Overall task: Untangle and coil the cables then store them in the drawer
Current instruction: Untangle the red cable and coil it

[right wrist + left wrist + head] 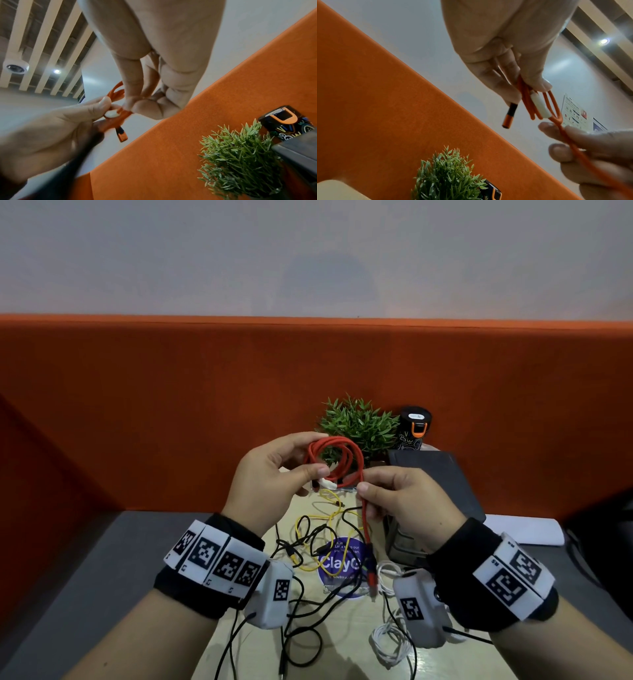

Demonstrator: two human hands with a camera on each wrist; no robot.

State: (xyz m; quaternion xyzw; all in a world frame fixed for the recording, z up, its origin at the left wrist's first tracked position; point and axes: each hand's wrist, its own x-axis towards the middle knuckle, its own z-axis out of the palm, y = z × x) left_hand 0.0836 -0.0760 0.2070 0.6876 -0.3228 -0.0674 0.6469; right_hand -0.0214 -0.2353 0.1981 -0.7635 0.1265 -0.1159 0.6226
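Observation:
A red braided cable is looped into a small coil held above the desk. My left hand pinches the coil's bundled strands beside a white sleeve, with the cable's black and orange plug sticking out below. My right hand pinches the free strand just past the coil; its tail hangs down to the desk. Tangled yellow cable, black cable and white cable lie on the desk below.
A small green plant and a black patterned bottle stand at the orange partition. A dark drawer unit sits at the right with white paper beside it. A round purple sticker lies under the cables.

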